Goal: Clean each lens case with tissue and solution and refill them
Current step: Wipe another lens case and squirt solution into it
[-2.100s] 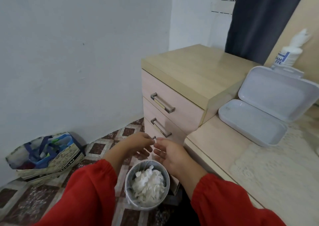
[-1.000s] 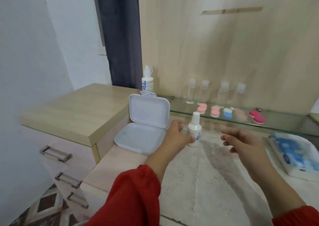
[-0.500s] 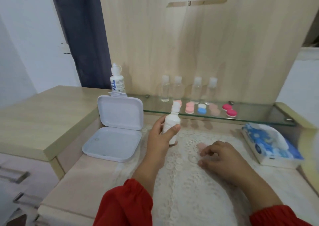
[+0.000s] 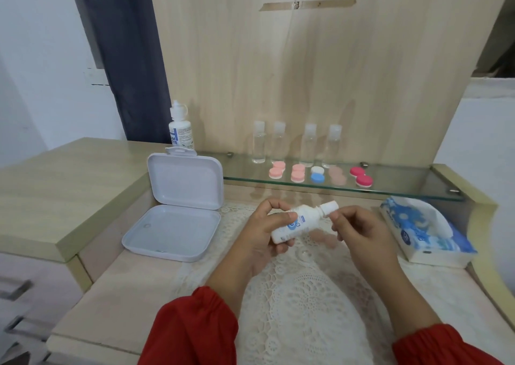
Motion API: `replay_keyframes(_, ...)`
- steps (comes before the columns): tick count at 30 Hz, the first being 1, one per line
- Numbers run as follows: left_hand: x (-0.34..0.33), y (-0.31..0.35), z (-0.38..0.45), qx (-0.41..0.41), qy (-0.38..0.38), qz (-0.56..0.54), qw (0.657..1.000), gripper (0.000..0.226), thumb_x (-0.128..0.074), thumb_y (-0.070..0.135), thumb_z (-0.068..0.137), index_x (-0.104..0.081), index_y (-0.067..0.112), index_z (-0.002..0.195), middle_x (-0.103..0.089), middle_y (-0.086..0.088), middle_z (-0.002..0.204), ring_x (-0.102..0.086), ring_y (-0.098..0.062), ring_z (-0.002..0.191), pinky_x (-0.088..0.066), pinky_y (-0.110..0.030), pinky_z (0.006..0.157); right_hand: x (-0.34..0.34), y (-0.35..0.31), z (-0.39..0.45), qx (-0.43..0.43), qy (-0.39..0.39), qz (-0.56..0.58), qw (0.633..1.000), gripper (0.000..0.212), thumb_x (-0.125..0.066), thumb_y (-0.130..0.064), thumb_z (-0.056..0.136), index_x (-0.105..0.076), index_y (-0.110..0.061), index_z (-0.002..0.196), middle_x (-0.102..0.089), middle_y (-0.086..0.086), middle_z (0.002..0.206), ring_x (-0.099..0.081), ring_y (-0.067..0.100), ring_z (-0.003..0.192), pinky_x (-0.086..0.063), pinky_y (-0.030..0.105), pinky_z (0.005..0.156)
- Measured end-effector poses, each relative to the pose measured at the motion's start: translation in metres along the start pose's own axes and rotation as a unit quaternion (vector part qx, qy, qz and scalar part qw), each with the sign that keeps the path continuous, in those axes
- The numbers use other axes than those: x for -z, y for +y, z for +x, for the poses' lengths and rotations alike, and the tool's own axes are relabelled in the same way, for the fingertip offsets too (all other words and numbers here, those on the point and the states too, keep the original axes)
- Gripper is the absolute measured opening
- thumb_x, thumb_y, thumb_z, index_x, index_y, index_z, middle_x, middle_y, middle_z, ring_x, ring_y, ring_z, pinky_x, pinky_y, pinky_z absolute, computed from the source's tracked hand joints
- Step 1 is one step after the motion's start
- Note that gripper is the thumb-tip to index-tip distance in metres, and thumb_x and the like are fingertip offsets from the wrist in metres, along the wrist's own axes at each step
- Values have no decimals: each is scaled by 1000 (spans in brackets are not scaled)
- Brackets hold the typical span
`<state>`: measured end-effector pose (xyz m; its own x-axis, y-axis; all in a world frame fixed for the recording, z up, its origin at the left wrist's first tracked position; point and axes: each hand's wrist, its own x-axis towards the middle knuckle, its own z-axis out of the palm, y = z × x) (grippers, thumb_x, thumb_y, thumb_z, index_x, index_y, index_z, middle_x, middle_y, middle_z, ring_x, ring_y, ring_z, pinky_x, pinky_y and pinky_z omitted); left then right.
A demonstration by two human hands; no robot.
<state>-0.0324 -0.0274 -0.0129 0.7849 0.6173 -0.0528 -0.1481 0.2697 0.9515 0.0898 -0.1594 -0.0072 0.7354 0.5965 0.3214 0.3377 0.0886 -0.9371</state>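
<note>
My left hand [image 4: 262, 230] grips a small white solution bottle [image 4: 299, 222], tilted with its cap pointing up and right above the lace mat [image 4: 303, 303]. My right hand [image 4: 359, 230] has its fingertips at the bottle's cap [image 4: 328, 207]. A pale pink lens case [image 4: 324, 237] lies on the mat under my hands, partly hidden. On the glass shelf [image 4: 404, 186] sit several lens cases: pink [image 4: 276, 170], pink [image 4: 297, 173], white and blue [image 4: 317, 174], beige [image 4: 337, 176], magenta [image 4: 361, 177]. A tissue pack [image 4: 423, 230] lies at the right.
An open white plastic box [image 4: 172, 230] lies left of the mat. A larger solution bottle [image 4: 179, 127] stands behind it. Several clear small bottles [image 4: 296, 145] line the shelf's back. A wooden drawer unit [image 4: 64, 186] rises at the left.
The view swung from the bin on the floor up to the desk. My left hand lifted the small bottle off the mat and tilted it. My right hand rose from the mat to the cap.
</note>
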Motion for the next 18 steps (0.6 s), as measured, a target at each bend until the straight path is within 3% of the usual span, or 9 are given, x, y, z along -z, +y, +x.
replay_keyframes(3, 2, 0, 3, -11, 24, -7, 1000, 17, -65, 5, 81, -58, 20, 81, -65, -13, 76, -50, -19, 47, -29, -18, 36, 0, 2, 1, -14, 11, 12, 1000, 10, -63, -23, 90, -66, -17, 82, -62, -5, 61, -55, 2, 54, -45, 16, 57)
replay_keyframes(5, 2, 0, 3, -12, 25, -20, 999, 15, -68, 9, 71, -59, 21, 75, -64, -12, 73, -49, -19, 45, -27, -17, 34, 2, 4, 2, -31, 22, 6, 999, 24, -63, -43, 84, -62, -19, 85, -63, -2, 59, -55, 6, 53, -46, 25, 60)
replay_keyframes(7, 2, 0, 2, -7, 15, -24, 1000, 12, -66, 12, 66, -60, 21, 71, -63, -11, 70, -49, -19, 43, -25, -17, 34, 2, 3, 3, -41, 11, 7, 999, 31, -61, -47, 83, -63, -17, 84, -64, 1, 60, -55, 7, 50, -46, 24, 58)
replay_keyframes(11, 2, -3, 3, 11, 37, -23, 999, 14, -60, 5, 82, -57, 17, 75, -62, -11, 70, -47, -18, 42, -22, -17, 33, 3, 2, 3, -8, -38, 57, 998, 7, -65, -10, 87, -69, -15, 85, -67, 0, 71, -58, 5, 61, -47, 13, 57)
replay_keyframes(14, 5, -2, 6, 19, 60, -58, 996, 12, -56, 6, 85, -54, 16, 78, -62, -12, 71, -45, -18, 41, -19, -16, 33, 6, 3, 4, 17, -69, 82, 994, 30, -65, 5, 83, -69, -17, 103, -69, -3, 98, -64, 9, 85, -54, 18, 69)
replay_keyframes(16, 6, -3, 7, 15, 60, -55, 997, 12, -55, 7, 85, -53, 16, 78, -62, -12, 71, -44, -18, 40, -19, -15, 32, 5, 0, 4, -2, -59, 98, 994, 22, -65, -14, 85, -66, -14, 107, -69, 0, 99, -65, 14, 84, -54, 21, 65)
replay_keyframes(18, 5, -3, 7, 17, 49, -37, 998, 13, -54, 6, 85, -54, 16, 78, -61, -12, 71, -45, -17, 40, -20, -15, 32, 3, 1, 3, -26, -41, 99, 994, 29, -58, -34, 84, -68, -9, 95, -69, 8, 82, -63, 15, 66, -51, 25, 57)
